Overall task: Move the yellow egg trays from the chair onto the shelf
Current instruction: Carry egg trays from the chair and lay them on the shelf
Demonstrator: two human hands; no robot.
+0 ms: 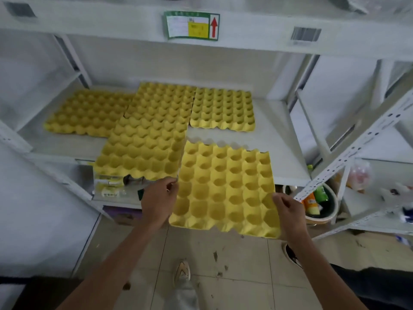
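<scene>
I hold a yellow egg tray [225,189] by its two side edges, my left hand [159,199] pinching the left edge and my right hand [288,209] the right edge. Its far half lies over the front of the white shelf [274,139]; its near half hangs past the shelf edge. Several more yellow trays lie on the shelf: one at the back left [87,113], one at the back middle [163,100], one at the back right [223,109], and one at the front middle [143,151] sticking out over the edge. The chair is out of sight.
An upper shelf beam with a green label [192,25] runs above. A second white rack [357,139] stands at the right, with a bowl of packets [319,204] below it. Small items [111,182] sit on the lower shelf. My shoe [182,270] rests on the tiled floor.
</scene>
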